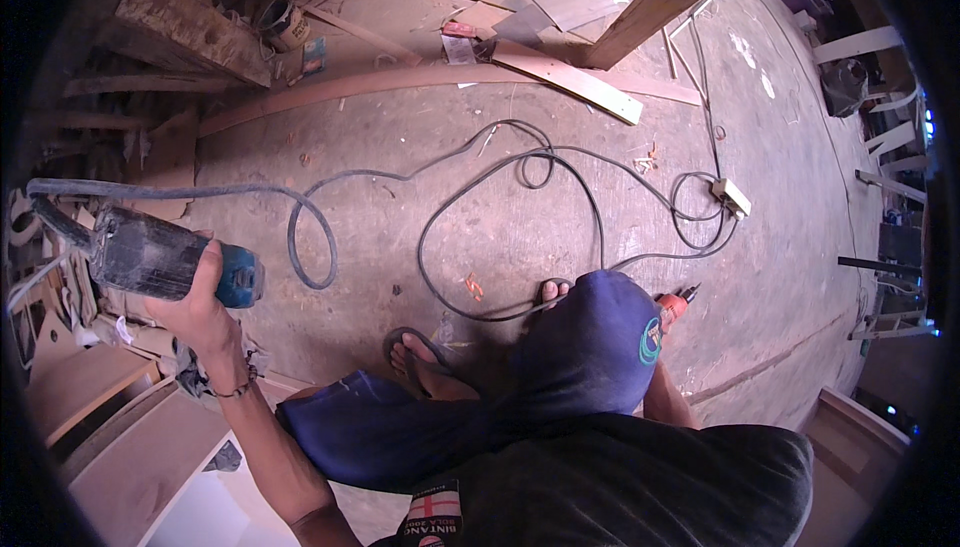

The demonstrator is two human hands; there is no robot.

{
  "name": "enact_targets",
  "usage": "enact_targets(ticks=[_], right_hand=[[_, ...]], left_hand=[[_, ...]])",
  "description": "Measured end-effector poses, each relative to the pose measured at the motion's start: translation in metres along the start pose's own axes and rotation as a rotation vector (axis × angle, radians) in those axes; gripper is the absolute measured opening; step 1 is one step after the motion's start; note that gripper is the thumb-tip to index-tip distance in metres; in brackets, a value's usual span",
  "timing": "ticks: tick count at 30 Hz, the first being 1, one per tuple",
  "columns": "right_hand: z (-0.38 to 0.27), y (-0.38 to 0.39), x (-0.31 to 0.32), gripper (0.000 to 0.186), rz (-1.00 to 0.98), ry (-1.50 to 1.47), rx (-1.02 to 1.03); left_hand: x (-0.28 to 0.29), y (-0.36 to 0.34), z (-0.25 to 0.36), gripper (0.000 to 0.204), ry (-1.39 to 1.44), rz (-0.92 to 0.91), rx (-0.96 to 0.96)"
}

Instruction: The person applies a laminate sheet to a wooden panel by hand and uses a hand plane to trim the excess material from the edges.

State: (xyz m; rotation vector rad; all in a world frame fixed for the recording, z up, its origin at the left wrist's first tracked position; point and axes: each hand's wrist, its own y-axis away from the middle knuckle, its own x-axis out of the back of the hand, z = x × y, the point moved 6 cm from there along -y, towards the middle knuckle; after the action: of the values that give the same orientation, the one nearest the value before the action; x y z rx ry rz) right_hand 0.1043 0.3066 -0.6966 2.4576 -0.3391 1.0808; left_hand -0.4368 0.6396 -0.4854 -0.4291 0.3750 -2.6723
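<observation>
My left hand (203, 309) is closed around a corded power tool (150, 252) with a dusty black body and a teal end, held up at the left. Its thick grey cord (180, 190) leaves the far end and runs onto the floor. Beyond my raised right knee, a red power drill (676, 307) with a dark bit points away to the right. My right forearm (668, 402) reaches to it behind the knee. Only a little of my right hand (661, 325) shows, closed at the drill's body; the knee hides the rest.
A pale power strip (732, 197) lies on the floor at the right, with cables (430, 237) looped from it across the middle. Wood boards (570, 85) and scraps lie farther off, beneath a slanted timber (670, 7). Wooden panels (150, 467) stand close at the left.
</observation>
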Motion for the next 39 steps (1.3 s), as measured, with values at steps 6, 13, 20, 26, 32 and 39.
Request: enact_targets(ticks=[6, 13, 20, 26, 32, 39], right_hand=[[0.033, 0.016, 0.004, 0.067, 0.191, -0.295, -0.318], [0.056, 0.031, -0.004, 0.066, 0.433, -0.704, -0.577], [0.037, 0.023, 0.025, 0.075, 0.683, -0.282, -0.513], [-0.017, -0.114, 0.04, 0.079, 0.247, -0.095, -0.167], [-0.041, -0.317, -0.025, 0.06, -0.017, -0.495, -0.188], [-0.115, -0.511, -0.096, 0.035, -0.144, -0.972, -0.189]], left_hand=[[-0.007, 0.001, 0.003, 0.035, 0.002, -0.026, -0.009], [0.004, 0.001, 0.001, 0.039, -0.01, 0.011, 0.003], [0.021, -0.001, -0.002, 0.034, -0.088, 0.062, 0.01], [0.02, -0.004, -0.003, 0.032, -0.033, 0.07, -0.033], [0.027, 0.001, 0.011, 0.041, -0.093, 0.062, -0.021], [0.083, 0.032, 0.021, 0.048, -0.175, 0.156, 0.043]])
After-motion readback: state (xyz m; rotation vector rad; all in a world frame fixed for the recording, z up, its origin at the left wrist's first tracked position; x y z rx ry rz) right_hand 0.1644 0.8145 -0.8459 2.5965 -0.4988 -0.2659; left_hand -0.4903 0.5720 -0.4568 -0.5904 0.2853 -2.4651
